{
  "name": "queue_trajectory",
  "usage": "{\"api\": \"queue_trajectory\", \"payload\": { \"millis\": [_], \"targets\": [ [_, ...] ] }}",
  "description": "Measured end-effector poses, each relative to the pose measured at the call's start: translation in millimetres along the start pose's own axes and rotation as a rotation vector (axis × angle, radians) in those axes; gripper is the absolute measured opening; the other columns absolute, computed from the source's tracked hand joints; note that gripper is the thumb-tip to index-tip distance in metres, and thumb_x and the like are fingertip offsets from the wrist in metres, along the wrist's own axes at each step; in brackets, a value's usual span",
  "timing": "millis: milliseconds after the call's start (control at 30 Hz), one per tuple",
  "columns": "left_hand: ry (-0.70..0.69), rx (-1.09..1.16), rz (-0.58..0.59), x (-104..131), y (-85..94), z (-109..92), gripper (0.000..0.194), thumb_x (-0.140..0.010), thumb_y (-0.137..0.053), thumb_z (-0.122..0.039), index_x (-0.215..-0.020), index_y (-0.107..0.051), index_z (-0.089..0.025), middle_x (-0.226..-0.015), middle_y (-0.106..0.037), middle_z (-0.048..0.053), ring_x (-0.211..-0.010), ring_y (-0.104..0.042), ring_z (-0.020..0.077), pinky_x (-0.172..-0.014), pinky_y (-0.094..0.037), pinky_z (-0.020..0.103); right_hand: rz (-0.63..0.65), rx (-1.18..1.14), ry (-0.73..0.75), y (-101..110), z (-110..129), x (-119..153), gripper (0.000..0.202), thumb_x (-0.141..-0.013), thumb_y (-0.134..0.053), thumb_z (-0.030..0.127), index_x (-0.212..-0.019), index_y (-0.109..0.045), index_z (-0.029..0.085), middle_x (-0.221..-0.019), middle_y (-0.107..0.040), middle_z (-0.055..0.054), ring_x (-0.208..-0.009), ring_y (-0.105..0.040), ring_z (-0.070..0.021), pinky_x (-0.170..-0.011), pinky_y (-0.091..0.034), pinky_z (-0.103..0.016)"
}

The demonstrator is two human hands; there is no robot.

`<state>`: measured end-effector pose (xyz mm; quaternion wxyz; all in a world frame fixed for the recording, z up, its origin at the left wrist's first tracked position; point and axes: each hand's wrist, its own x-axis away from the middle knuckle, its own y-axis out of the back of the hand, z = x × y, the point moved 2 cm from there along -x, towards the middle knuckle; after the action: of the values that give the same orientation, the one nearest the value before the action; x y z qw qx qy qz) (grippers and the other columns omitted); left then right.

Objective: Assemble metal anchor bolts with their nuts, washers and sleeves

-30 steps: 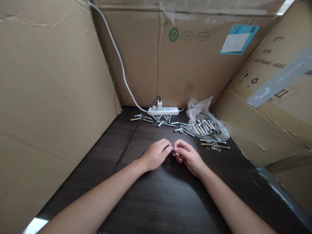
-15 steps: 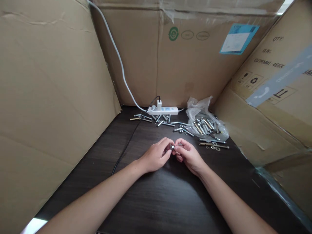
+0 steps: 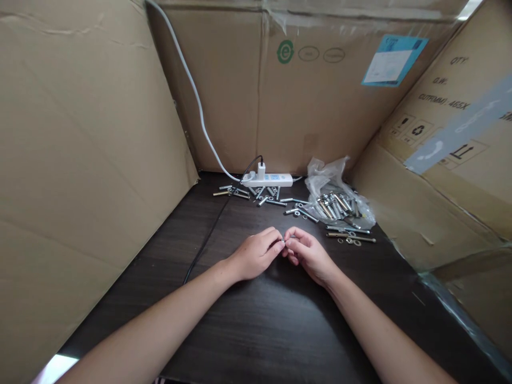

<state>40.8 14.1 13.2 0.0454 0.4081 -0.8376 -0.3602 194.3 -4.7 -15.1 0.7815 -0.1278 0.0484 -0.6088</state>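
Note:
Just in front of the scattered hardware, my left hand (image 3: 258, 253) and my right hand (image 3: 306, 250) meet at the fingertips above the dark table. Between them they pinch a small shiny metal nut (image 3: 284, 241), only a sliver of which shows now. My left thumb and fingers are closed over it from the left. From the right, my right thumb and index finger press together at it, the other fingers curled below. Whether a bolt runs through the nut is hidden by the fingers.
Expansion bolts and washers (image 3: 272, 197) lie below a white power strip (image 3: 276, 180). A clear plastic bag (image 3: 326, 173) holds several more bolts; long bolts (image 3: 350, 234) and rings lie beside it. A black cable (image 3: 204, 245) crosses the left side. Cardboard walls (image 3: 224, 106) surround the table.
The fingertips of both hands have closed further over the nut, which was plainer to see before. My left fingers have shifted slightly. The bolts on the table lie as they did.

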Motion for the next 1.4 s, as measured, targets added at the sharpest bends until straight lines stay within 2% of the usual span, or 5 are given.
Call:
{"api": "queue_trajectory", "payload": {
  "millis": [267, 567, 867, 1200, 1400],
  "targets": [
    [0.015, 0.012, -0.072, 2.7, -2.4, 5.6, 0.023, -0.086, -0.045, -0.019, -0.108, -0.046, -0.021, -0.094, -0.055, 0.002, -0.075, -0.052, 0.0132, -0.07, -0.042, 0.026, -0.047, -0.057, -0.013, -1.6, 2.8, 0.3, 0.021, -0.074, -0.067, 0.031, -0.077, -0.051, 0.018, -0.057, -0.057, 0.003, -0.042, -0.039, -0.0058, -0.043, -0.025, -0.019],
    [0.017, -0.022, -0.037, -1.0, -1.8, 3.7, 0.032, -0.095, -0.031, -0.032, -0.079, -0.055, -0.018, -0.082, -0.055, 0.001, -0.078, -0.051, 0.0137, -0.075, -0.041, 0.026, -0.04, -0.033, -0.026, -2.0, 2.2, -0.3, 0.024, -0.073, -0.068, 0.034, -0.079, -0.051, 0.018, -0.058, -0.058, 0.002, -0.042, -0.038, -0.006, -0.043, -0.024, -0.02],
    [0.003, 0.003, -0.079, 2.4, -1.6, 3.3, 0.015, -0.086, -0.047, -0.021, -0.1, -0.051, -0.02, -0.088, -0.054, 0.0, -0.071, -0.049, 0.0118, -0.067, -0.04, 0.024, -0.044, -0.063, -0.023, -2.4, 3.1, 0.2, 0.02, -0.074, -0.066, 0.03, -0.077, -0.051, 0.018, -0.058, -0.059, 0.003, -0.042, -0.04, -0.0056, -0.043, -0.025, -0.019],
    [0.017, -0.035, -0.074, -1.2, -1.2, 4.8, 0.031, -0.095, -0.035, -0.031, -0.078, -0.057, -0.018, -0.079, -0.057, 0.0, -0.075, -0.052, 0.0128, -0.072, -0.039, 0.025, 0.007, -0.044, -0.019, 0.3, 0.6, -0.5, 0.027, -0.073, -0.07, 0.033, -0.084, -0.05, 0.019, -0.063, -0.06, 0.003, -0.043, -0.038, -0.005, -0.044, -0.024, -0.02],
    [0.003, -0.036, -0.109, 1.1, -1.1, 2.6, 0.012, -0.089, -0.044, -0.023, -0.09, -0.055, -0.019, -0.084, -0.055, 0.0, -0.072, -0.05, 0.0118, -0.068, -0.039, 0.023, 0.02, -0.045, -0.005, 2.4, -1.3, -1.6, 0.029, -0.072, -0.073, 0.032, -0.083, -0.05, 0.018, -0.064, -0.061, 0.002, -0.044, -0.04, -0.0051, -0.044, -0.024, -0.019]
  ]
}}
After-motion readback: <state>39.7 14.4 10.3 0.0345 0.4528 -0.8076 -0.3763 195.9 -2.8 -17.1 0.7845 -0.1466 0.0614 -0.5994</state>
